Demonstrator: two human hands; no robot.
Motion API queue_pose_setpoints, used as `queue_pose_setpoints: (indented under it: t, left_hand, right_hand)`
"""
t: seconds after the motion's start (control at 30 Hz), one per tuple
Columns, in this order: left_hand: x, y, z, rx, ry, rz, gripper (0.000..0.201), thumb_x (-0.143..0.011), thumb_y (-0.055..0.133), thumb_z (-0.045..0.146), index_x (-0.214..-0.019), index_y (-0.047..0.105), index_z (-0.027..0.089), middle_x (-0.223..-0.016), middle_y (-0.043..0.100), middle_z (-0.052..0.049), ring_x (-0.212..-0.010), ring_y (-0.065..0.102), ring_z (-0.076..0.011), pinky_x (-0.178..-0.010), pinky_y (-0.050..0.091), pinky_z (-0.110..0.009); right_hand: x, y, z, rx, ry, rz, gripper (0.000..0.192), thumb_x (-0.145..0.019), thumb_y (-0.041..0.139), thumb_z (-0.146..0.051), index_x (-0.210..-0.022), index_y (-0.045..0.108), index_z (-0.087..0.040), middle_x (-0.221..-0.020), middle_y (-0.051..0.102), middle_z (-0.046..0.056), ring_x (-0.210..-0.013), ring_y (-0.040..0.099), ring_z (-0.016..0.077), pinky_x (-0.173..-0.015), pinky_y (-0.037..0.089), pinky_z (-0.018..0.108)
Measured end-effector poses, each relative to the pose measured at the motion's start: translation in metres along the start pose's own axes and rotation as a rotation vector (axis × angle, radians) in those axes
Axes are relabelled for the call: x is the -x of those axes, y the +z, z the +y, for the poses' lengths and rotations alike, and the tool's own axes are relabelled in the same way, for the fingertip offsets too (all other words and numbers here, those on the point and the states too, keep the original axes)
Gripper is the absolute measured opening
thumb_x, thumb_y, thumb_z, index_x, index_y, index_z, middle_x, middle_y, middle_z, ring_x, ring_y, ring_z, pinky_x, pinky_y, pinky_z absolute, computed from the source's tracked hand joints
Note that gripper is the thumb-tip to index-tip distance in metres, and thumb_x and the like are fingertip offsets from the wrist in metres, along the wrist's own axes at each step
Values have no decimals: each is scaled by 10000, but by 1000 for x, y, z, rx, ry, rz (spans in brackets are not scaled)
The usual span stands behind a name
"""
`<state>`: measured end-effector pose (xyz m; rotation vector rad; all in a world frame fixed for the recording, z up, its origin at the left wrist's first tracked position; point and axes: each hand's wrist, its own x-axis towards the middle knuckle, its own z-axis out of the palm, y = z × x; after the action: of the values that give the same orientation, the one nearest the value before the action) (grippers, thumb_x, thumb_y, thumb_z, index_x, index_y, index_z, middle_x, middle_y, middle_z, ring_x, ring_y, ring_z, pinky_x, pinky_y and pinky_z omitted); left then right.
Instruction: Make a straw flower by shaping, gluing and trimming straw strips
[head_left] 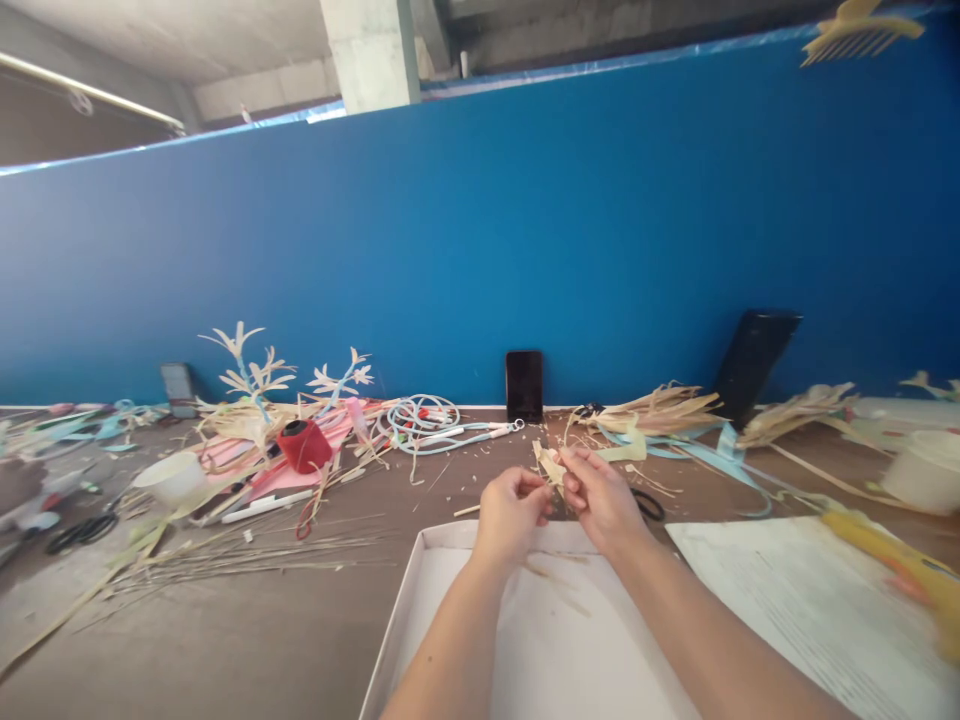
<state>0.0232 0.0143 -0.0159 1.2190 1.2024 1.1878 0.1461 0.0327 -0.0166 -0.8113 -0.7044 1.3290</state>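
- Landmark for this report: the white tray [420,590] on the counter [247,640] in front of you; every position below is given against it.
- Far left of the tray, well apart: black scissors [81,528], a white cup [174,478] and a red spool [304,446] among loose straw. None of it is in play; leave it there.
- Your left hand [510,515] hovers above the tray's far edge, thumb and fingers pinched together on the near end of the straw piece [550,463]. Keep that pinch close to the working point, so the thin strip is unlikely to buckle.
- The straw piece itself stands up between both hands, just beyond the tray's far edge, clear of the counter.
- Your right hand [600,500], touching the left, is closed on the same piece from the other side. Work in short pulls, I would judge; dry straw probably splits if yanked.
- Keep both hands over the tray so that scraps fall in it.
- Right of the tray, just beside it: a printed sheet [795,600]. Keep scraps off it.
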Motion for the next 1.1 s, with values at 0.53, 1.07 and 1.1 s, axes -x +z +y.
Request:
queue_pose_setpoints:
  t: [0.53,1.07,1.1]
  left_hand:
    - [0,1,-3,83,-72,-119,147,-812,500,216,-900,596,146,-648,615,-20,-525,599,-114,-453,459,-199]
    - [8,1,8,91,-190,-300,175,-842,443,247,-794,582,151,-604,602,-18,-479,556,-104,-465,452,-217]
    - [9,1,8,89,-206,-310,180,-842,445,252,-805,589,151,-601,600,-18,-476,555,-107,-469,453,-225]
  right_hand:
    - [0,-1,1,26,-20,-2,211,-641,762,-308,-711,624,-164,-713,571,2,-442,356,23,-314,263,117]
    - [-2,-5,6,87,68,-21,281,-644,742,-408,-701,581,-186,-480,433,-47,-372,347,59,-319,270,182]
    - [-2,-5,6,85,72,-23,273,-647,741,-401,-696,581,-185,-480,433,-47,-372,346,57,-321,273,183]
